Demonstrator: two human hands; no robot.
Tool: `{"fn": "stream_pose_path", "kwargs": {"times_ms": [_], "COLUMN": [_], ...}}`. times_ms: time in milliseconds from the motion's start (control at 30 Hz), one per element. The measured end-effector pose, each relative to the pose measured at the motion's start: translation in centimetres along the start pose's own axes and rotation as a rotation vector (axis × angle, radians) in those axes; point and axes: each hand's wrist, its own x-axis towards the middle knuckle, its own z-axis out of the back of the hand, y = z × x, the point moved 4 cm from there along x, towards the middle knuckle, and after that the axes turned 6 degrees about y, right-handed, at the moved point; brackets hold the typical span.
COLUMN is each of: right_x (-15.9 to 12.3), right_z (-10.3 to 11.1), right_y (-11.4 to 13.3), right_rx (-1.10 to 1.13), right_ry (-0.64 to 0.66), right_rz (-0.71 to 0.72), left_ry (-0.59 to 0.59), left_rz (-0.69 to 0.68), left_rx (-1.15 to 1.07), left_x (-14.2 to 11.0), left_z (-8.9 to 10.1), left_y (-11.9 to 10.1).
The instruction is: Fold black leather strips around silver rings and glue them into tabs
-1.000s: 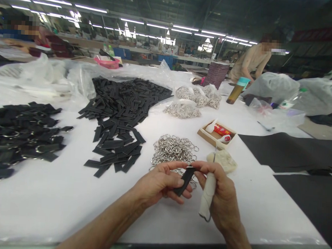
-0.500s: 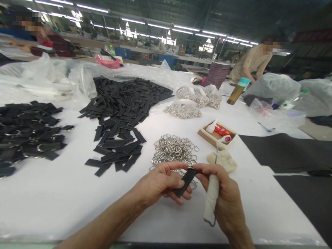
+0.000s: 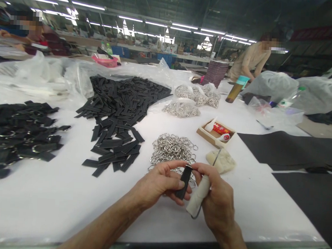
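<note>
My left hand (image 3: 163, 182) pinches a short black strap (image 3: 184, 183) between thumb and fingers. A metal ring (image 3: 188, 165) sits at the strap's upper end, partly covered by fingertips. My right hand (image 3: 219, 196) is closed round a thin metal tool with a white wrapped handle (image 3: 199, 197); its thumb and forefinger also touch the ring end of the strap. The tool's shaft points up, over a pale yellowish lump (image 3: 222, 161). Just behind my hands lies a heap of loose metal rings (image 3: 174, 149).
Plain black straps (image 3: 122, 100) form a large pile left of centre; straps with rings (image 3: 21, 131) are heaped further left. Bagged rings (image 3: 182, 108) lie behind. A small box (image 3: 206, 136) holds a red tube. Black sheets (image 3: 287, 149) cover the right side. A bottle (image 3: 236, 91) stands near a co-worker (image 3: 249, 62).
The tool in my right hand has tilted, its handle end swinging left towards the strap. The strap stands a little more upright in my left hand. The view has shifted slightly.
</note>
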Motion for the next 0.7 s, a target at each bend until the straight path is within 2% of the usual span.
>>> {"fn": "stream_pose_path", "kwargs": {"times_ms": [133,233,367,467,600,700], "right_x": [0.0,-0.2,-0.9,-1.4,-1.3,-0.8], "right_z": [-0.3,-0.6,-0.6,-0.5,-0.9,-1.1], "right_y": [0.6,1.0,0.2,0.1,1.0,1.6], "right_rx": [-0.106,-0.090,0.075,0.111,0.031,-0.051], "right_ry": [-0.013,-0.014,-0.020,-0.001,0.119,0.106], "right_rz": [0.142,0.262,0.167,0.145,0.250,0.331], "left_ry": [-0.021,-0.062,-0.145,-0.162,-0.175,-0.148], "left_rz": [-0.009,-0.020,-0.037,-0.060,-0.119,-0.131], "left_rx": [-0.053,-0.060,-0.062,-0.114,-0.221,-0.228], "left_x": [0.1,0.0,-0.1,0.0,0.2,0.2], "left_z": [-0.1,0.0,0.4,0.6,0.9,0.7], "left_y": [0.0,-0.1,0.0,0.1,0.0,-0.1]}}
